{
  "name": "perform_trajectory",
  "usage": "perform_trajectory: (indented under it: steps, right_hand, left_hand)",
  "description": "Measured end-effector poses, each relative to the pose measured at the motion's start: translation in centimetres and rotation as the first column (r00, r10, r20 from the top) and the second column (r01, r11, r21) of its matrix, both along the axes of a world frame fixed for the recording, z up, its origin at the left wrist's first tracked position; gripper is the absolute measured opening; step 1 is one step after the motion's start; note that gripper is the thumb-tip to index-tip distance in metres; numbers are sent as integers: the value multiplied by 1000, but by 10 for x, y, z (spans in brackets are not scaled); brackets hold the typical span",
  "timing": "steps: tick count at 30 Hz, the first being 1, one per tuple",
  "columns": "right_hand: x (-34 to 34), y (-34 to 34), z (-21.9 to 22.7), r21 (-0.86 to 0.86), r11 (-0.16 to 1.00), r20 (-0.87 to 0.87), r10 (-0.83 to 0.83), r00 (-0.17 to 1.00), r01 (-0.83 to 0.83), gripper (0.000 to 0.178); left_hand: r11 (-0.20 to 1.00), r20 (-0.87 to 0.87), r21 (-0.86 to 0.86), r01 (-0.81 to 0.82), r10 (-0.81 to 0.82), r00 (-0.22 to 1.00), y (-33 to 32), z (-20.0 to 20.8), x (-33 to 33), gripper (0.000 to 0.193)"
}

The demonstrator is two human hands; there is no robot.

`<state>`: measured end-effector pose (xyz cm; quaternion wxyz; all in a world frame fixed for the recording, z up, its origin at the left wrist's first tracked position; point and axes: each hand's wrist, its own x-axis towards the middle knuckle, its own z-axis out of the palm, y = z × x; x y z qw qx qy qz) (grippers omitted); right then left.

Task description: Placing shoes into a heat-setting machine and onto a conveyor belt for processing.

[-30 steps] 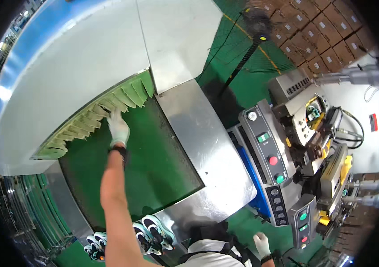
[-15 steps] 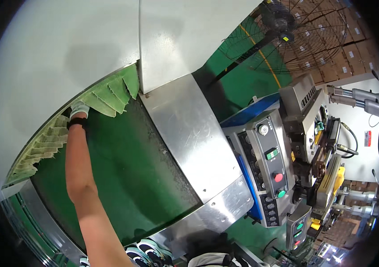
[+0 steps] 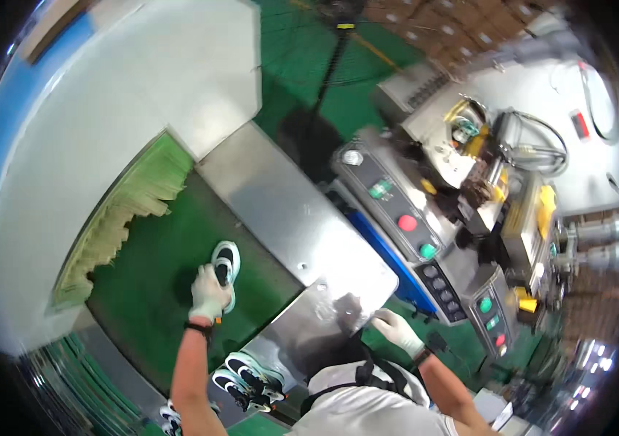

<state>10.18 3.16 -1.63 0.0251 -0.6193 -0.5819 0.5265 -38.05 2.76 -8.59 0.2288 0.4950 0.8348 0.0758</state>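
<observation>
My left hand (image 3: 208, 293), in a white glove with a dark wristband, is closed on a black-and-white sneaker (image 3: 228, 263) over the green conveyor belt (image 3: 157, 320). The hand covers part of the shoe's side. A pair of similar sneakers (image 3: 251, 374) lies by the belt's near end, just right of my left forearm. Also gloved, my right hand (image 3: 396, 328) is beside the corner of the steel ledge (image 3: 331, 309). Its fingers are loosely extended and nothing shows in them.
Torn green curtain strips (image 3: 120, 218) hang from the white machine housing (image 3: 98, 123) at the belt's far end. A control panel (image 3: 389, 192) with colored buttons stands at right. More shoes (image 3: 171, 418) lie at lower left. Behind are a fan stand (image 3: 331, 65) and stacked cartons (image 3: 425, 29).
My left hand has come back from the curtain strips toward me and now holds a sneaker. My right hand has come into view, and the whole view has turned and shifted.
</observation>
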Motion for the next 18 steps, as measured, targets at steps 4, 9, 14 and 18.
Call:
perform_trajectory:
  steps: [4, 9, 14, 18]
  right_hand:
    - [-27, 17, 6, -100, 994, -169, -56, 984, 39, 52]
    - [-15, 35, 18, -309, 950, -495, -194, 847, 36, 65]
    - [12, 44, 59, -521, 564, -525, -804, -280, -640, 69]
    - [98, 72, 121, -597, 801, -799, -598, -67, -38, 77]
  left_hand:
    - [991, 381, 99, -84, 40, 924, -31, 11, 79, 43]
    - [952, 962, 114, -283, -35, 270, -3, 130, 193, 42]
    - [751, 738, 568, 337, -646, 195, 93, 218, 267, 48]
    - [500, 456, 682, 533, -861, 225, 198, 284, 353, 59]
